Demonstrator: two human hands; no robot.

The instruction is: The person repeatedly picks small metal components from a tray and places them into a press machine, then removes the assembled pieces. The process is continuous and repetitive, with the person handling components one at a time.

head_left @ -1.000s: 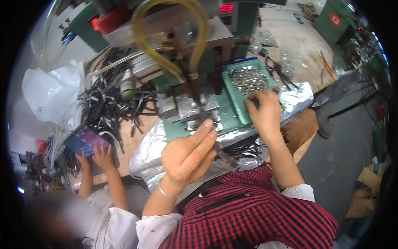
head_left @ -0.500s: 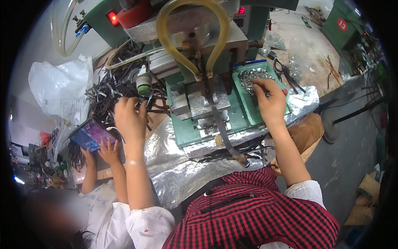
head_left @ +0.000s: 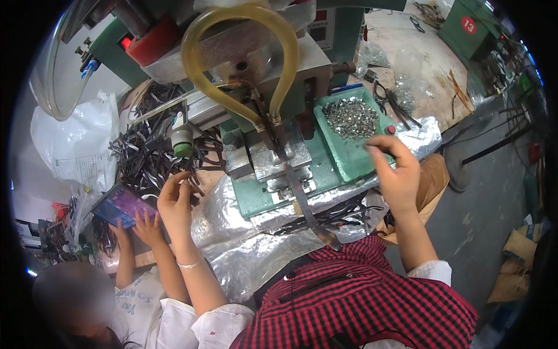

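My right hand [head_left: 400, 174] hovers over the near right edge of a green tray [head_left: 353, 164]. Its thumb and forefinger are pinched together; what they hold is too small to make out. A heap of small shiny metal pieces [head_left: 350, 118] lies in the tray's far part. My left hand [head_left: 175, 205] is left of the machine, fingers loosely bent and tips apart, near a pile of dark strips [head_left: 145, 142]. From the metal die block [head_left: 279, 152] of the green press [head_left: 250, 205], a dark flat strip [head_left: 306, 210] hangs toward my checked apron, touched by neither hand.
A yellowish hose [head_left: 192, 55] loops before the press head. A green-capped knob [head_left: 182, 149] stands left of the die. At left, another person's hands [head_left: 148, 228] hold a tablet-like screen [head_left: 123, 206]. More dark strips [head_left: 337, 215] lie along the front edge on silvery sheeting [head_left: 232, 256].
My left hand has drawn back toward me from beside the green-capped knob. My right hand has moved from above the metal pieces toward the tray's near right edge. The view has shifted slightly.
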